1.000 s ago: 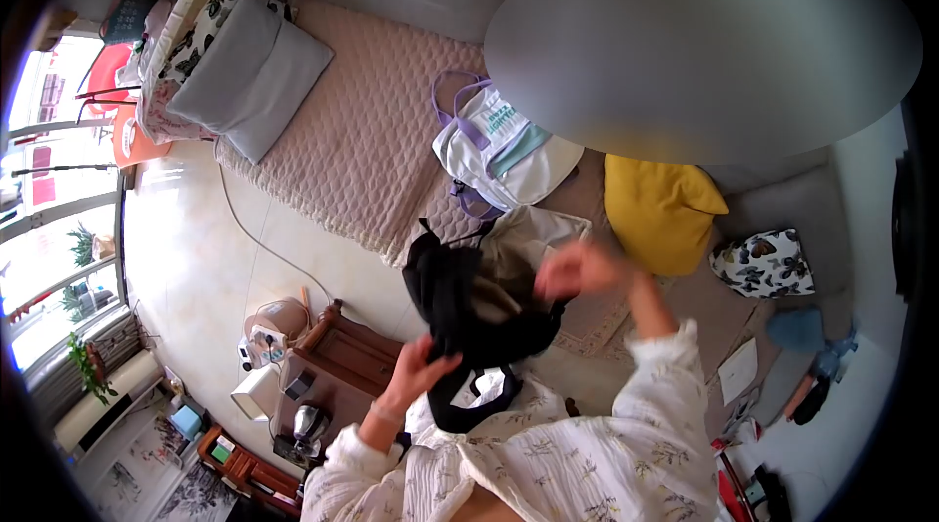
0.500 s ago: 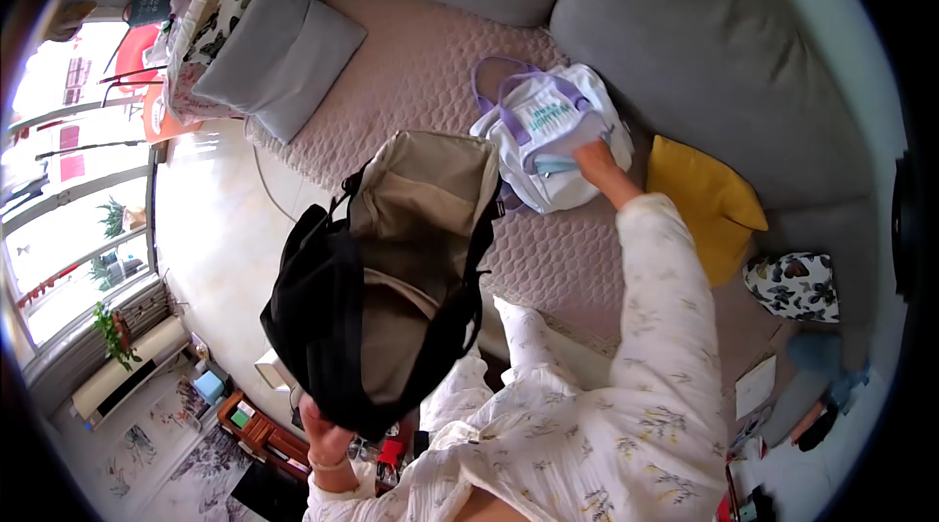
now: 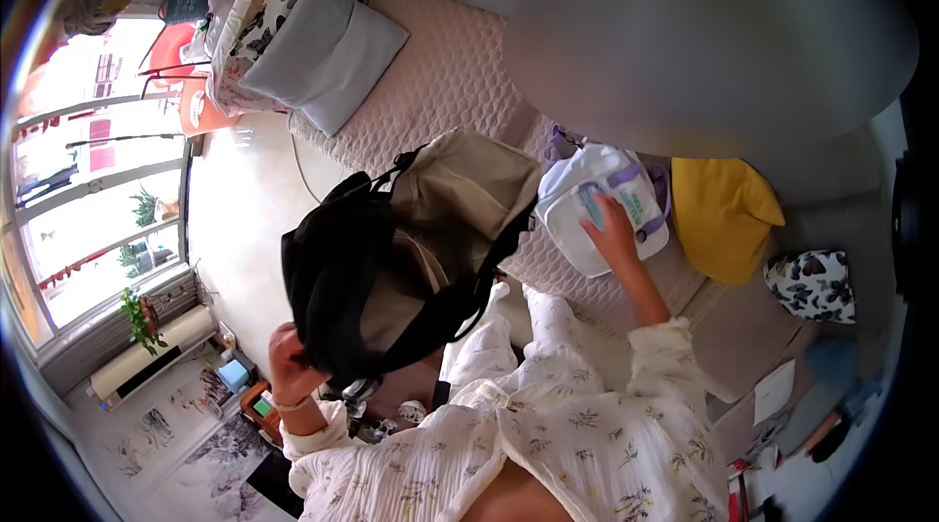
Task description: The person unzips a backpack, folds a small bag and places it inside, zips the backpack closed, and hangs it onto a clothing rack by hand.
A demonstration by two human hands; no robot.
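A black bag [image 3: 337, 277] with a beige lining gapes open in the middle of the view, tilted, its inside facing up. My left hand [image 3: 293, 365] grips its lower left edge, fingers closed. To the right, a small white bag [image 3: 579, 240] with purple handles and a light blue-green pocket lies on the pink quilted cover [image 3: 445, 57]. My right hand [image 3: 614, 233] is on the white bag's front; whether its fingers pinch the fabric is not clear.
A yellow cushion [image 3: 724, 219] lies right of the white bag, with a butterfly-print cushion [image 3: 810, 285] beyond. Grey and patterned pillows [image 3: 328, 52] are at the upper left. A blurred oval hides the upper right. Small items lie behind my left forearm.
Over the last second the black bag was opened wide and moved left. My right hand went from it to the white bag, which has since turned, its handles now toward the right.
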